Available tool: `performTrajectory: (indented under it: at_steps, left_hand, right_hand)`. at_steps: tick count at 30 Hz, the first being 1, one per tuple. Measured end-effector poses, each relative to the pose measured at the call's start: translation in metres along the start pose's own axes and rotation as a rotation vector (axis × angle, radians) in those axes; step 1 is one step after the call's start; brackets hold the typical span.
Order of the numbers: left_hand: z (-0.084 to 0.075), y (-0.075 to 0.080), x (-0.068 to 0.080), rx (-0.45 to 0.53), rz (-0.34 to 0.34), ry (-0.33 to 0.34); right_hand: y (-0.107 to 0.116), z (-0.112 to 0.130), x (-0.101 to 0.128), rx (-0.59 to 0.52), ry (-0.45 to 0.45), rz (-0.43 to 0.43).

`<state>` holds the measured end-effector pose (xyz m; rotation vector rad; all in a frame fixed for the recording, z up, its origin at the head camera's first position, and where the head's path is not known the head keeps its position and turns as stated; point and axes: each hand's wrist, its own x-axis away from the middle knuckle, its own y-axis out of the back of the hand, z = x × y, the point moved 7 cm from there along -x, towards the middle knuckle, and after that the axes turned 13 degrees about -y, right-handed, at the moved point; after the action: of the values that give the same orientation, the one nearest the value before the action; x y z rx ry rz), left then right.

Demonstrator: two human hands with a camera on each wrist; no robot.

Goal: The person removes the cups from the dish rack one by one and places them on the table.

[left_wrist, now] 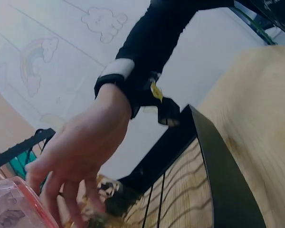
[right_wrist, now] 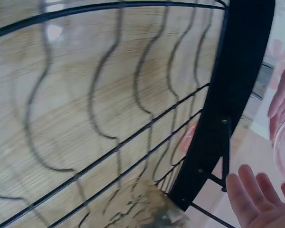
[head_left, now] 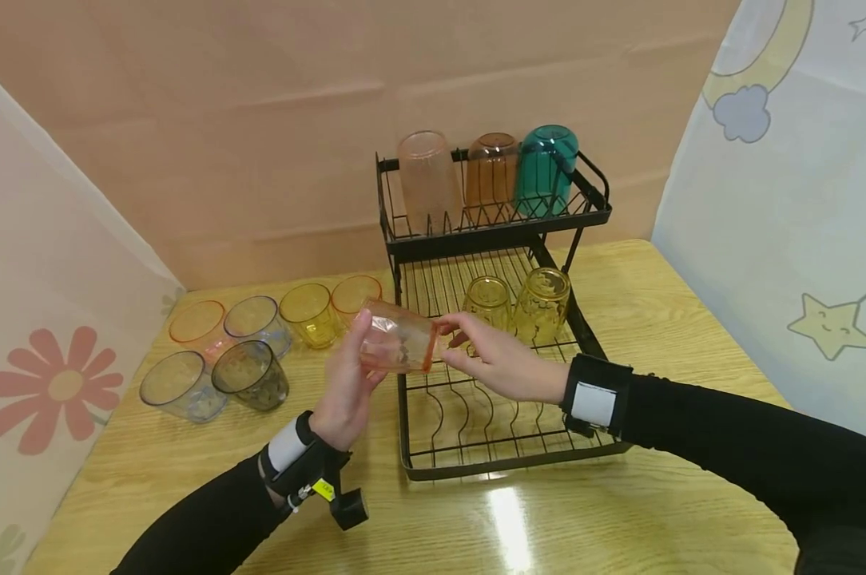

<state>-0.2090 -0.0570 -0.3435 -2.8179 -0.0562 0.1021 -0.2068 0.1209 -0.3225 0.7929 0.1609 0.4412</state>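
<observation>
Head view: a person in black sleeves holds an orange cup (head_left: pixel 399 345) on its side between both hands, above the front left corner of a black wire rack (head_left: pixel 501 459) on a wooden table (head_left: pixel 620 511). The left hand (head_left: pixel 347 383) wraps the cup's base, its fingers curled round it; the right hand (head_left: pixel 498 359) meets the rim, its fingers pinching the edge. Two yellow glasses (head_left: pixel 519 307) stand upside down on the rack's lower tier, just behind the right hand. On the upper tier, a pink cup (head_left: pixel 427 180), a brown cup (head_left: pixel 492 172) and a teal cup (head_left: pixel 544 169) stand inverted in a row. Six more cups (head_left: pixel 253 347) sit upright on the table left of the rack. Left wrist view: the right hand (left_wrist: pixel 83 156) reaches in from above, its fingers (left_wrist: pixel 66 204) bent down onto the orange cup's rim (left_wrist: pixel 19 204) at the lower left; the rack's dark frame (left_wrist: pixel 223 175) crosses the wood beside it. Right wrist view: the rack's wavy wires (right_wrist: pixel 109 118) fill the picture over the table; fingertips (right_wrist: pixel 249 190) of the right hand show at the lower right, and the left hand (right_wrist: pixel 280 107) with the cup's edge shows at the right border.
</observation>
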Motion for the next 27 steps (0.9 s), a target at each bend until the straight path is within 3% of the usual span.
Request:
performTrajectory:
  at_steps: [4,9,14,18,21,27]
  left_hand:
    - [-0.005,0.021,-0.003,-0.040,-0.040,-0.007]
    - [-0.008,0.045,-0.006,-0.099,-0.068,0.022]
    - [-0.005,0.070,-0.010,-0.238,-0.034,0.075]
    - [-0.003,0.086,-0.017,-0.347,0.014,0.098]
    - [-0.002,0.093,-0.022,-0.443,0.087,0.094]
    - [-0.005,0.097,-0.029,-0.706,0.225,0.012]
  right_hand:
    - [-0.010,-0.009,0.006,0.218,-0.005,0.091]
    - [-0.023,-0.015,0.016,0.522,0.100,0.170]
    - [-0.027,-0.017,0.023,0.652,0.169,0.213]
    - [-0.025,-0.014,0.025,0.791,0.251,0.192]
    - [-0.021,-0.010,0.026,0.922,0.338,0.155]
    - [-0.010,-0.008,0.024,1.018,0.393,0.123]
